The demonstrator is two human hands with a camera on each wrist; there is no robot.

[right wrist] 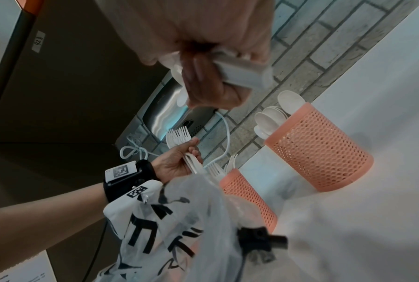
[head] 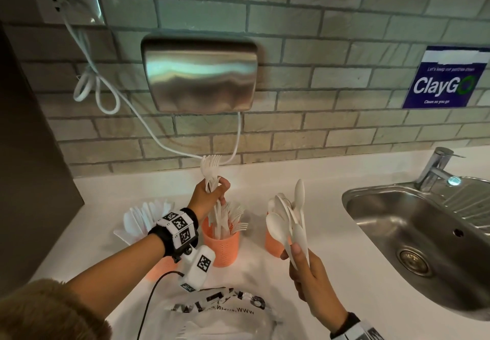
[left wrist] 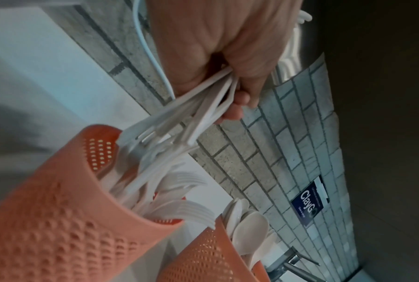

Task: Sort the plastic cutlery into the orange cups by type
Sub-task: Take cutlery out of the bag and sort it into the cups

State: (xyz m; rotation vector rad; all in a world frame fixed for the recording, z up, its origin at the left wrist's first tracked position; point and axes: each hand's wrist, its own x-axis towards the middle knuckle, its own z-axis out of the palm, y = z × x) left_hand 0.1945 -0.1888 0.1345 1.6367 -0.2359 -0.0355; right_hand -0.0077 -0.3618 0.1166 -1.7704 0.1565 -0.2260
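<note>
My left hand (head: 213, 192) grips a bundle of white plastic forks (head: 210, 166), tines up. Their handles (left wrist: 198, 106) hang over the middle orange cup (head: 222, 249), which holds several forks. My right hand (head: 301, 262) grips a bunch of white spoons (head: 287, 223) by the handles (right wrist: 242, 74), bowls up, in front of the right orange cup (head: 273, 244) with spoons in it. A third orange cup (head: 156, 270) with white knives (head: 143, 216) stands at the left, partly hidden by my left forearm.
A crumpled printed plastic bag (head: 220, 310) lies on the white counter (head: 331, 233) near the front edge. A steel sink (head: 424, 233) with a tap (head: 437, 167) sits at the right. A steel hand dryer (head: 198, 74) and its white cable (head: 148, 127) hang on the brick wall.
</note>
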